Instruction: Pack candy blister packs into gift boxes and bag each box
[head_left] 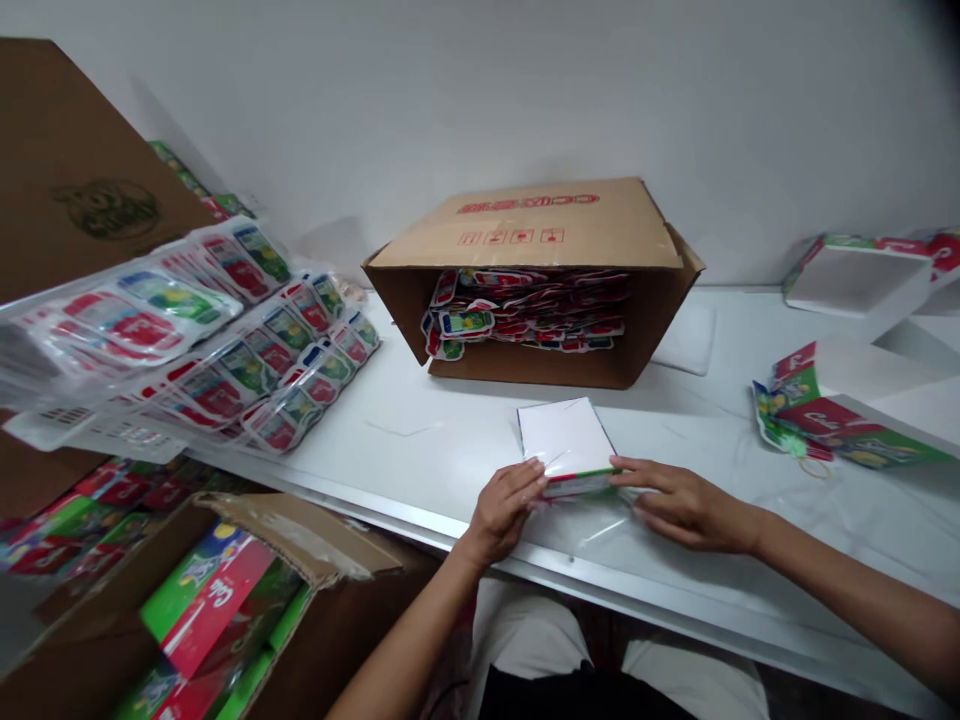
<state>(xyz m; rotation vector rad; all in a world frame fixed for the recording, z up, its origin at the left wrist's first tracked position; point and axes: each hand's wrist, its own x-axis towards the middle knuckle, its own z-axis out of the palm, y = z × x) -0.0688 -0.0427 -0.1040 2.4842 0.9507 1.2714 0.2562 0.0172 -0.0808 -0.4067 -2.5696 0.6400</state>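
Note:
A small flat carton [568, 432] lies on the white table in front of me, its plain white face up and a red and green printed edge toward me. Clear plastic film [600, 530] lies around its near side. My left hand [508, 508] presses its closed fingers on the carton's near left corner. On the near right corner, the fingertips of my right hand [679, 503] hold the carton's edge, with the other fingers bent over the film. The undersides of both hands are hidden.
A big open cardboard box [540, 225] full of printed pouches [540, 310] lies behind. Bagged pouch bundles [225, 360] sit at left, above a lower box [330, 560] of printed cartons [217, 590]. Open cartons [847, 420] stand at right. The table edge [570, 560] is close.

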